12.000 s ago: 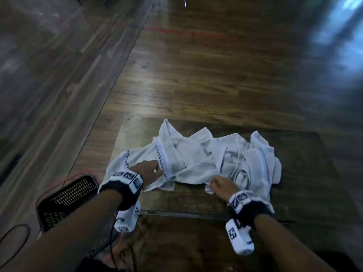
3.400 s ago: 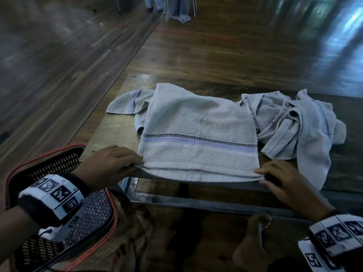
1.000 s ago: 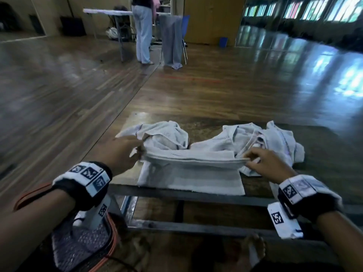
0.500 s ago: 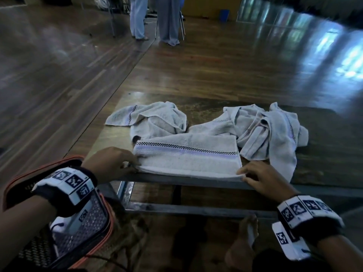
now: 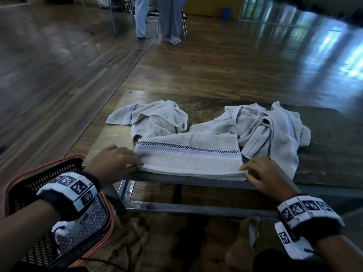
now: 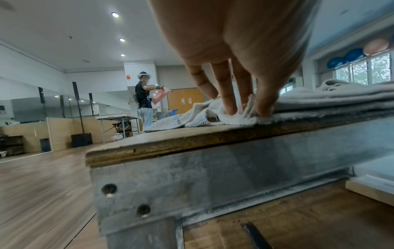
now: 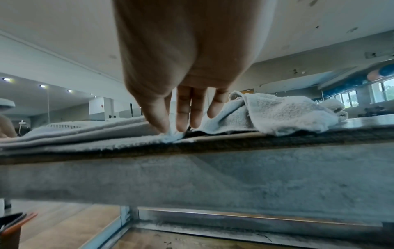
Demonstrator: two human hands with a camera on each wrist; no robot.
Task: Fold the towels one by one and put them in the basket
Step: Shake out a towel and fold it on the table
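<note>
Polished wooden floor all around, and a low dark wooden table (image 5: 324,146) in front of me with pale towels on it.

At 12 o'clock, along the near table edge, lies my folded pale grey towel with a checked and lilac stripe (image 5: 188,158), its long axis running from 9 to 3 o'clock. My left hand (image 5: 114,163) pinches its left end, my right hand (image 5: 265,177) pinches its right end; both are equally near. Two crumpled pale grey towels (image 5: 269,126) wait behind at 11 and 1. At 8 o'clock sits the black mesh basket with an orange rim (image 5: 35,173), nearest my left hand. I can read no brand or writing.
</note>
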